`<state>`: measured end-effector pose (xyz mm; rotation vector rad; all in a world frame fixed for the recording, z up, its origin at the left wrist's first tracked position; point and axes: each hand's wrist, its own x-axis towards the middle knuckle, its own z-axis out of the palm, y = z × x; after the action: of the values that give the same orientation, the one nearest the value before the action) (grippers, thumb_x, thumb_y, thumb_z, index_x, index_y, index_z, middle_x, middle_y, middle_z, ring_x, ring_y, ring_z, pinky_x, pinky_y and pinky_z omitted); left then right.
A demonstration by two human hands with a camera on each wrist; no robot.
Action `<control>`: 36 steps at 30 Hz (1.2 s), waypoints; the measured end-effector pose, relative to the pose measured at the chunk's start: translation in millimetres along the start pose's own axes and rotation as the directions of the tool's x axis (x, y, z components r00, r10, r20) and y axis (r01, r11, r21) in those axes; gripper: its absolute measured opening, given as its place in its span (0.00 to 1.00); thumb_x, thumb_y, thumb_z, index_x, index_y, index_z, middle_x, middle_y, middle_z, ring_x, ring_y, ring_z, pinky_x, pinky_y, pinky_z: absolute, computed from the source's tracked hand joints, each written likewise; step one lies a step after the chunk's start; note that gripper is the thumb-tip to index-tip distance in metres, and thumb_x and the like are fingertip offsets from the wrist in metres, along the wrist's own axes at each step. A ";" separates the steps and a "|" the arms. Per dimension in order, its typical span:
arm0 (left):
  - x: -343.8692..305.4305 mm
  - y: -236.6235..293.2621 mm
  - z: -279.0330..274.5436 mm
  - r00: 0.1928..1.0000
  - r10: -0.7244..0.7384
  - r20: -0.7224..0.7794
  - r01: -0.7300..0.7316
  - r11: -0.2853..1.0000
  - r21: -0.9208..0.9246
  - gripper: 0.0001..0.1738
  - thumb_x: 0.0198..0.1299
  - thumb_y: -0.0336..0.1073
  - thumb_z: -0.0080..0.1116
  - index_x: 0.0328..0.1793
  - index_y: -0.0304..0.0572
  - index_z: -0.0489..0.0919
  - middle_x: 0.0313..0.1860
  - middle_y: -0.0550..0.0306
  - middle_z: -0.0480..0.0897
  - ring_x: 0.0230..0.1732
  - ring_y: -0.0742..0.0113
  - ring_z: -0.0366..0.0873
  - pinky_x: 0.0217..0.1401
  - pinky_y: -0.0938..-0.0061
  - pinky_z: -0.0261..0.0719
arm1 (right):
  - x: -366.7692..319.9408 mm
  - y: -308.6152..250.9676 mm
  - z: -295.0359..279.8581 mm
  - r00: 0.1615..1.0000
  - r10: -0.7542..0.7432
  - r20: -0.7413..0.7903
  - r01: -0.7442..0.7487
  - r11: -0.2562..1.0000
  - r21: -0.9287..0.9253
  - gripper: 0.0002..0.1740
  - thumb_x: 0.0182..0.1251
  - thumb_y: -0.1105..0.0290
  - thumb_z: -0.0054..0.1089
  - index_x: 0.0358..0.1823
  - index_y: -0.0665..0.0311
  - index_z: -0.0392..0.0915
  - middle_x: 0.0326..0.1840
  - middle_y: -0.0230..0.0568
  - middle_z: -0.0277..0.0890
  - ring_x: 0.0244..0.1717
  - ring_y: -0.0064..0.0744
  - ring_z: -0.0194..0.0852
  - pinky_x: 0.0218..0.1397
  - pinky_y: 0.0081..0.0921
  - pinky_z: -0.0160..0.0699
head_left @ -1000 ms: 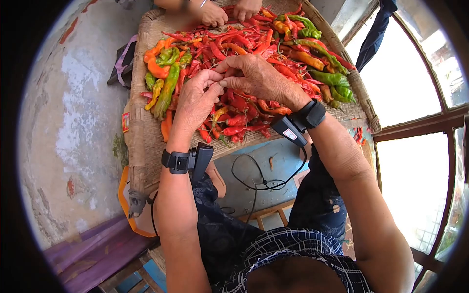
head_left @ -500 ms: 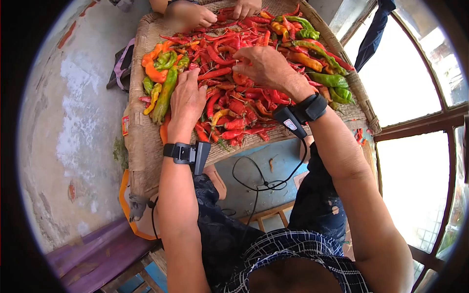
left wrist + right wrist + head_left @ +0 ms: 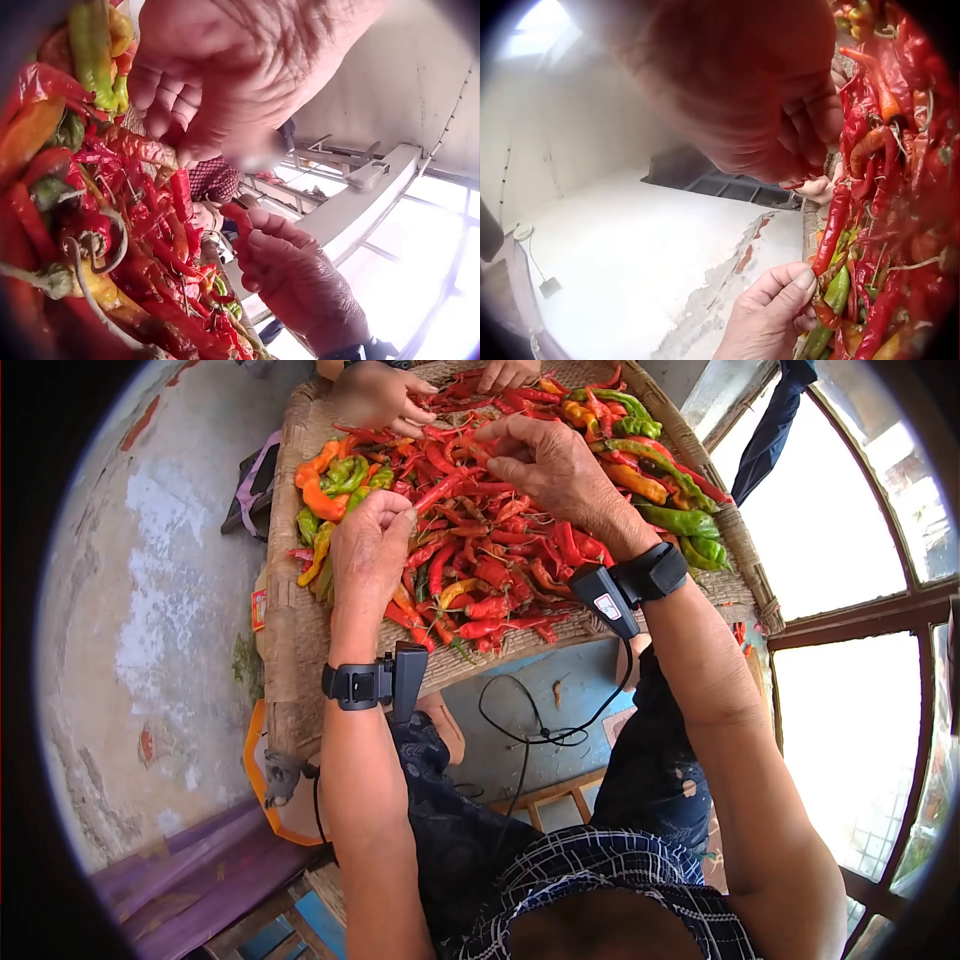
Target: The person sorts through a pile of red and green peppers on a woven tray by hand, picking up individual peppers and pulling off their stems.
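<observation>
My left hand [image 3: 370, 550] pinches a long red chili pepper [image 3: 832, 231] near one end, between thumb and fingers. The pepper slants up over the pile of red chilies [image 3: 500, 575], its far end towards my right hand. My right hand [image 3: 560, 472] hovers above the middle of the pile with fingers bent. In the left wrist view its thumb and fingers pinch a short red piece of pepper [image 3: 237, 217]. The hand itself mostly hides that piece in the right wrist view.
A shallow woven tray [image 3: 284, 570] holds the chilies, with green peppers [image 3: 680, 520] at the right and orange ones [image 3: 318, 495] at the left. Another person's hands [image 3: 400, 402] work at the far edge. A cable [image 3: 540, 738] hangs below the tray. Windows [image 3: 850, 730] stand at the right.
My hands, together over the pile at first, separated and reached down into the chilies. Now the left has lifted a red chili and the right is raised with a red piece.
</observation>
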<state>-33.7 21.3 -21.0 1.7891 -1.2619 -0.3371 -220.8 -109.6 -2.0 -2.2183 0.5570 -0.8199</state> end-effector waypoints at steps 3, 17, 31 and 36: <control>-2.2 2.7 -7.6 0.998 -0.032 0.051 0.039 0.987 -0.157 0.07 0.63 0.32 0.59 0.44 0.38 0.80 0.30 0.66 0.79 0.30 0.79 0.75 0.34 0.84 0.73 | 5.8 4.9 1.2 0.935 -0.256 -0.244 0.170 0.931 -0.324 0.31 0.57 0.70 0.65 0.64 0.61 0.69 0.45 0.53 0.76 0.44 0.52 0.78 0.48 0.40 0.80; 0.1 -5.1 -20.0 1.000 0.014 -0.027 -0.019 0.977 -0.214 0.13 0.66 0.35 0.56 0.55 0.40 0.77 0.37 0.63 0.80 0.35 0.77 0.76 0.38 0.82 0.75 | -6.9 -7.1 -3.0 0.966 0.030 0.258 0.041 0.963 -0.266 0.18 0.63 0.63 0.62 0.54 0.60 0.78 0.35 0.52 0.81 0.39 0.52 0.81 0.44 0.41 0.79; -17.8 -15.5 -26.5 0.984 0.027 0.174 -0.114 0.853 0.509 0.15 0.55 0.26 0.61 0.49 0.35 0.75 0.31 0.51 0.81 0.32 0.62 0.79 0.36 0.71 0.75 | -8.7 -5.4 16.1 0.990 -0.123 -0.076 0.120 0.992 -0.041 0.14 0.62 0.63 0.64 0.43 0.67 0.82 0.29 0.48 0.82 0.33 0.43 0.83 0.38 0.34 0.81; -15.0 6.5 -16.6 0.997 -0.074 0.009 0.072 0.911 -0.405 0.15 0.59 0.24 0.60 0.53 0.36 0.75 0.35 0.58 0.82 0.32 0.80 0.76 0.36 0.81 0.75 | -18.9 -16.6 34.0 0.987 -0.116 0.114 0.080 0.956 0.282 0.22 0.66 0.54 0.63 0.46 0.69 0.81 0.31 0.43 0.83 0.31 0.31 0.82 0.35 0.29 0.79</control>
<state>-33.5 42.0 -10.3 1.4783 -1.0312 -0.5908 -208.2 -71.7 -16.1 -2.0342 0.2526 -0.7480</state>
